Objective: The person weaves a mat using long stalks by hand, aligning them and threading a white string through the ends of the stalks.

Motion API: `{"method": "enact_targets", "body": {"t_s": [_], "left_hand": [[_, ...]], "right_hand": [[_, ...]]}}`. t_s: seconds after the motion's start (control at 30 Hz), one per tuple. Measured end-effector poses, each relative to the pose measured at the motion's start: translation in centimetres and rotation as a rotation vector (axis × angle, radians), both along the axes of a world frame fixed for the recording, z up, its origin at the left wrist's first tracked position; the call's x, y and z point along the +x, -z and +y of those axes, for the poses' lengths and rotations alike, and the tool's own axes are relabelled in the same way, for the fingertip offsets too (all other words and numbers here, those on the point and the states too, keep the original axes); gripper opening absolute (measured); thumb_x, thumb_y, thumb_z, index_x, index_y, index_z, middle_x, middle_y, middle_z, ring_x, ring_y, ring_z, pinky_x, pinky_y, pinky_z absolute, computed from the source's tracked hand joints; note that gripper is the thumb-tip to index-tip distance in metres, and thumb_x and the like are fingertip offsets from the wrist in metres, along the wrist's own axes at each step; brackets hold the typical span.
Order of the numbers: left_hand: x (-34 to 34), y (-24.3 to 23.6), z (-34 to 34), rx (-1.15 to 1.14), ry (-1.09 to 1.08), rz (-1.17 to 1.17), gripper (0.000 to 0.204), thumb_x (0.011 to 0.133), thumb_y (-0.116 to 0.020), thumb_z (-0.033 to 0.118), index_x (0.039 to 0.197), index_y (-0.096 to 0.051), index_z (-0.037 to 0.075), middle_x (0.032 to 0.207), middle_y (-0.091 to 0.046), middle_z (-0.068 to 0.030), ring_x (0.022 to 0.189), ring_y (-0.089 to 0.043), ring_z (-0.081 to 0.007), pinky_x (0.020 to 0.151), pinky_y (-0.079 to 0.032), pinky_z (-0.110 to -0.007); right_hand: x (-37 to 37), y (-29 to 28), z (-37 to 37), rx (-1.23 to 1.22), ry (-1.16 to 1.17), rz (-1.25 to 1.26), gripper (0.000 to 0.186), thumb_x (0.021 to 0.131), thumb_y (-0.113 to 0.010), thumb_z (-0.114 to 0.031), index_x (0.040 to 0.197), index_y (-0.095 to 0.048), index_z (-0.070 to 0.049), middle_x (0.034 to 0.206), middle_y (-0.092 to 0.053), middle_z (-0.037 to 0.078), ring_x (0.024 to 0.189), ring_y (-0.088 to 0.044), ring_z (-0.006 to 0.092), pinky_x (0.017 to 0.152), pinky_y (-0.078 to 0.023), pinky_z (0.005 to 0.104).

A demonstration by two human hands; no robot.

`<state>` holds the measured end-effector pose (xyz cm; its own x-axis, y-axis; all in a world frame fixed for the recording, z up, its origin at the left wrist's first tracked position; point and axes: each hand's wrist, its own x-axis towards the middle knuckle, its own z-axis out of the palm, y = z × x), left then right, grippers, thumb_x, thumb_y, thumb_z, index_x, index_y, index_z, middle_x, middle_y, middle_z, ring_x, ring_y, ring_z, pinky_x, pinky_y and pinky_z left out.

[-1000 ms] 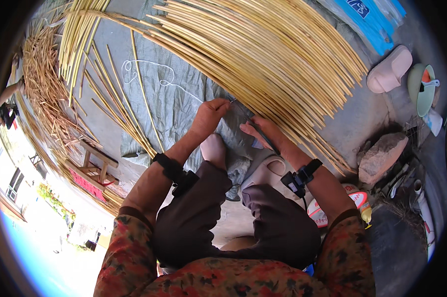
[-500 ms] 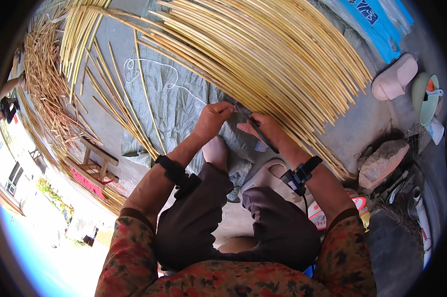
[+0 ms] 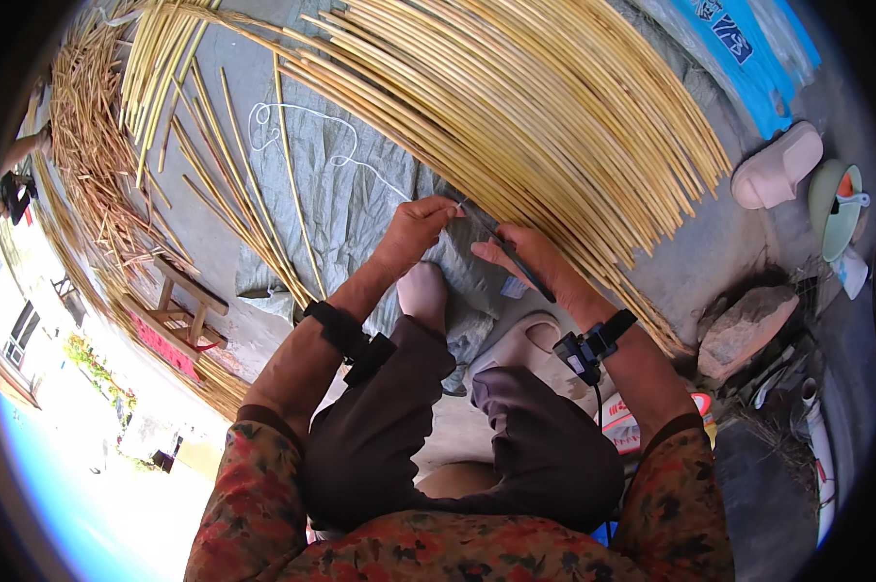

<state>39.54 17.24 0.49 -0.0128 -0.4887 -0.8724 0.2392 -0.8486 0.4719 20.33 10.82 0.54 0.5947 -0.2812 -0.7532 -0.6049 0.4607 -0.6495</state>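
Observation:
My left hand [image 3: 411, 235] is closed in a pinch on the end of a thin white cord [image 3: 339, 158], which trails off in loose loops over the grey-green sheet [image 3: 360, 218]. My right hand [image 3: 537, 254] grips a slim dark metal tool [image 3: 530, 274]; its narrow tip meets the left fingertips, and its thicker end points back toward my right wrist. The tool's exact kind is too small to make out. Just beyond both hands, long yellow reed stalks [image 3: 516, 116] lie side by side in a wide mat.
Loose stalks [image 3: 234, 184] and a heap of dry stalks [image 3: 94, 145] lie to the left, near a wooden stool [image 3: 181, 315]. At right are a pink slipper [image 3: 778, 165], a green bowl [image 3: 834, 213] and a big stone [image 3: 748, 330]. Another person's arm [image 3: 26, 145] shows at far left.
The tool in my right hand has shifted slightly down and right, with its shaft more in sight. My left hand keeps its pinch at the tip, and the whole view has moved a little.

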Motion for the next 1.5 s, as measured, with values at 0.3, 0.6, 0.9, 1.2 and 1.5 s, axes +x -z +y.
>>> {"method": "enact_targets", "body": {"t_s": [0.3, 0.6, 0.9, 1.2, 1.5], "left_hand": [[1.5, -0.3, -0.3, -0.041, 0.036, 0.063, 0.015, 0.086, -0.055, 0.016, 0.088, -0.063, 0.004, 0.062, -0.051, 0.0048, 0.049, -0.039, -0.0033, 0.045, -0.032, -0.018], [6.3, -17.1, 0.3, -0.033, 0.281, -0.184, 0.011, 0.086, -0.056, 0.012, 0.087, -0.064, 0.005, 0.055, -0.044, 0.0061, 0.048, -0.036, -0.0009, 0.044, -0.03, -0.019], [9.9, -51.4, 5.0, -0.117, 0.236, -0.408, 0.009, 0.083, -0.054, 0.006, 0.088, -0.061, 0.001, 0.068, -0.055, -0.0007, 0.056, -0.046, -0.0056, 0.051, -0.039, -0.021], [7.0, -82.1, 5.8, -0.609, 0.652, -0.455, 0.006, 0.077, -0.056, 0.006, 0.081, -0.06, 0.005, 0.073, -0.058, -0.011, 0.07, -0.058, -0.0274, 0.06, -0.046, -0.033], [-0.1, -93.2, -0.3, -0.718, 0.965, -0.51, 0.007, 0.074, -0.053, 0.006, 0.08, -0.057, 0.005, 0.076, -0.057, -0.0095, 0.075, -0.057, -0.029, 0.063, -0.048, -0.035]], "right_hand": [[1.4, -1.9, -1.6, 0.003, -0.012, -0.078, 0.041, 0.074, -0.069, -0.037, 0.088, -0.057, 0.0, 0.067, -0.056, 0.009, 0.063, -0.053, 0.0164, 0.063, -0.043, 0.0292], [-6.7, -14.1, -2.5, -0.175, -0.372, 0.14, 0.055, 0.069, -0.066, -0.05, 0.096, -0.056, -0.003, 0.081, -0.062, 0.018, 0.078, -0.059, 0.0351, 0.068, -0.046, 0.0395], [-16.6, -47.8, -1.5, -0.26, -0.129, 0.576, 0.044, 0.072, -0.066, -0.039, 0.101, -0.053, -0.009, 0.085, -0.061, 0.018, 0.083, -0.059, 0.0356, 0.069, -0.045, 0.0422], [-21.6, -85.8, 1.0, -0.444, 0.156, 0.72, 0.05, 0.073, -0.064, -0.023, 0.116, -0.044, -0.007, 0.099, -0.058, 0.021, 0.095, -0.055, 0.0374, 0.08, -0.044, 0.0409], [-30.1, -99.4, -3.9, -0.681, -0.034, 0.738, 0.052, 0.069, -0.067, -0.015, 0.116, -0.045, -0.011, 0.095, -0.06, 0.019, 0.09, -0.057, 0.0359, 0.076, -0.046, 0.0406]]}}
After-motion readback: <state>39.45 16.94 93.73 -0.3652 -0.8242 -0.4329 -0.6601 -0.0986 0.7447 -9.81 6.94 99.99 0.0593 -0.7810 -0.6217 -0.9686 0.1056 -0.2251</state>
